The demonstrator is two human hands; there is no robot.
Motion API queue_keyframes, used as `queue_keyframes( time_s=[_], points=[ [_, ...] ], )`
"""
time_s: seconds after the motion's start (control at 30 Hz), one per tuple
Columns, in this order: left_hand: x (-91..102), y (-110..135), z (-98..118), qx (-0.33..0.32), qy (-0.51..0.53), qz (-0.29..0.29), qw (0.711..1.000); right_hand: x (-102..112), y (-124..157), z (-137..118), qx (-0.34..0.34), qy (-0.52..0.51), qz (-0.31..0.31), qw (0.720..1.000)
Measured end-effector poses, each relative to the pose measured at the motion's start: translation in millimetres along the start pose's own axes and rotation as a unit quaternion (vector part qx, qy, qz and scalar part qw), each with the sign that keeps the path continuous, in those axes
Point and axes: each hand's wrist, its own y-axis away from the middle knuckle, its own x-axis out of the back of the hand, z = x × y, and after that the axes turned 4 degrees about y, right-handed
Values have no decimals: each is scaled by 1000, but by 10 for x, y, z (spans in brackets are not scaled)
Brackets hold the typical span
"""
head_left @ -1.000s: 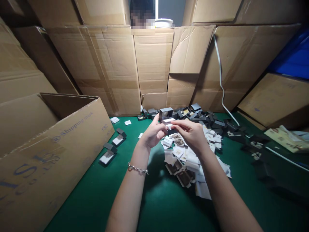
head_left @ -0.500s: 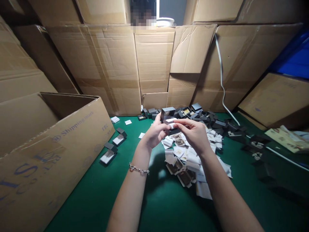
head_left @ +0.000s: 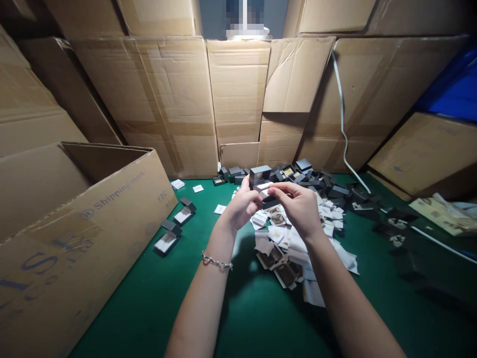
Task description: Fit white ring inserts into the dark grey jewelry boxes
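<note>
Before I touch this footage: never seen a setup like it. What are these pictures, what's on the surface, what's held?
No machine here: a person works bare-handed. One head-worn camera, looking forward and down, takes every picture.

The left hand holds a small black box, lid raised. The right hand has its fingertips at the box's white insert; whether that grip pinches it is unclear.

The green surface bears jumbled black boxes, a white paper heap and, at left, a large carton.
</note>
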Motion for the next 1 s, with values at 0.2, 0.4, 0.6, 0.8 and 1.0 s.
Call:
queue_keyframes(
  time_s=[0.2,0.4,0.6,0.8,1.0],
  points=[
    [-26,-12,-30,11,7,16,1000,-7,-2,9,-6,6,10,1000],
    [-17,-25,-52,11,7,35,999,8,-10,32,11,25,-10,1000],
    [4,-26,-6,35,-13,64,997,92,-35,67,71,93,-111,987],
    [45,-31,-18,39,-45,66,996,117,-42,59,51,113,-147,981],
    [23,-33,-10,29,-96,71,992,94,-45,87,70,141,-166,974]
  ],
)
